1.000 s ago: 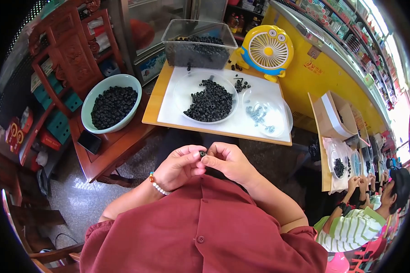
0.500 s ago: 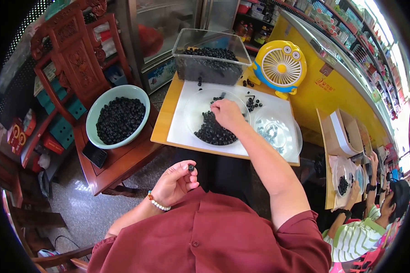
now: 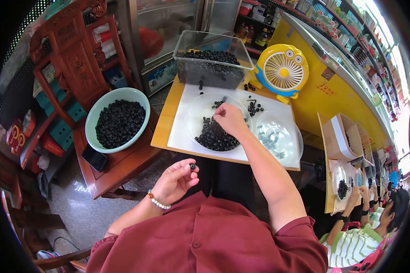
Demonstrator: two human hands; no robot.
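Note:
Between the thumb and fingers of my left hand point(image 3: 171, 183) is a small round black part point(image 3: 192, 166) with a hole in its end, held in front of my body. My right hand point(image 3: 230, 119) is over a clear round dish point(image 3: 195, 113) on the table, its fingertips pinched together. Whatever they hold, if anything, is hidden. A heap of similar black parts point(image 3: 216, 136) fills the near side of that dish. To its right sits another clear dish point(image 3: 292, 152) with small transparent-looking pieces point(image 3: 271, 137) in it.
A clear bin point(image 3: 209, 78) of black parts stands at the table's back, beside a yellow fan point(image 3: 284, 73). Loose parts point(image 3: 255, 107) lie on the white sheet point(image 3: 180, 129). Left, a wooden chair point(image 3: 123, 170) carries a pale green basin point(image 3: 92, 125) and phone point(image 3: 94, 158). A co-worker point(image 3: 357, 241) sits at right.
My right hand has shifted slightly within the dish area, fingers still pinched. My left hand keeps the black part, its fingers a little more spread. At right, the co-worker's hands have moved lower.

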